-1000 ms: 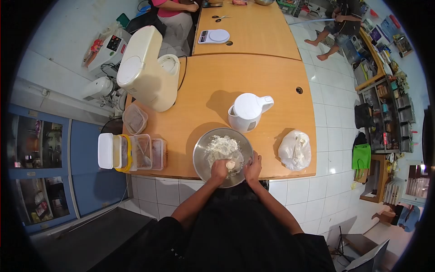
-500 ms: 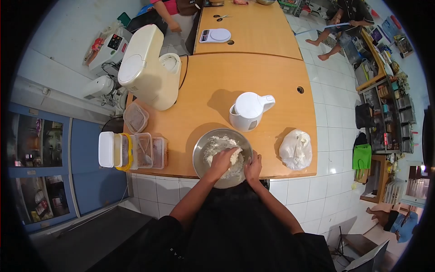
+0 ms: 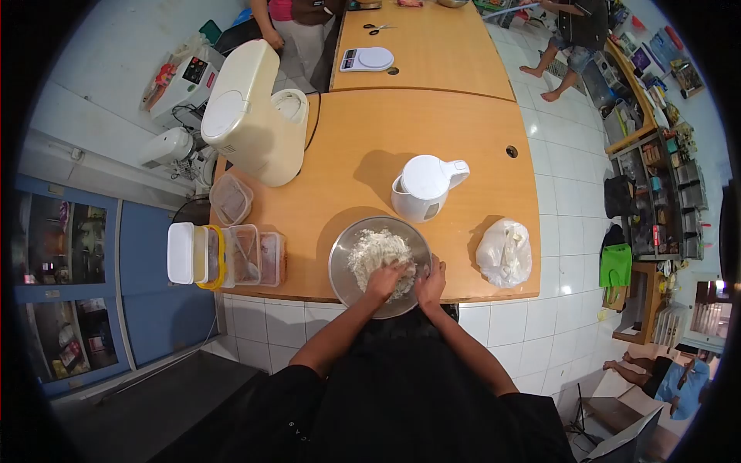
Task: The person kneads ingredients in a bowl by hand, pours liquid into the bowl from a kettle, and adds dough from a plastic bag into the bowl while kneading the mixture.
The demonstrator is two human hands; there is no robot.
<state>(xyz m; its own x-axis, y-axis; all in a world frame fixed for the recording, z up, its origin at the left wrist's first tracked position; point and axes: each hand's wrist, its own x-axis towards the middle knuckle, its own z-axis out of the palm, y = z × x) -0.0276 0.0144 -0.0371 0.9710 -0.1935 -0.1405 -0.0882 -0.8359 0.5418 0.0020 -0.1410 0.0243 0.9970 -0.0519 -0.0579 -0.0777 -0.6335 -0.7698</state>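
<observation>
A steel mixing bowl (image 3: pixel 338 266) sits at the table's front edge, holding a loose, crumbly white flour mixture (image 3: pixel 378 248). Inside it, my left hand (image 3: pixel 384 281) is closed in the mixture, its fingertips partly buried. My right hand (image 3: pixel 431 284) grips the bowl's right side, with the thumb toward the rim. Just behind the bowl stands a white electric kettle (image 3: pixel 423 189), its handle pointing right. To the right of my right hand lies a knotted plastic bag (image 3: pixel 504 253) with white contents.
Clear plastic containers (image 3: pixel 245 258) and a cream stand machine (image 3: pixel 251 116) line the left side. Farther back are a kitchen scale (image 3: pixel 367 59) and scissors (image 3: pixel 378 29). One person (image 3: pixel 297 31) stands at far left; another (image 3: pixel 575 38) holds a pole on the right.
My left hand has shifted slightly lower in the bowl, and the flour is heaped more toward the middle. My right hand stays on the bowl. The people in the background have moved.
</observation>
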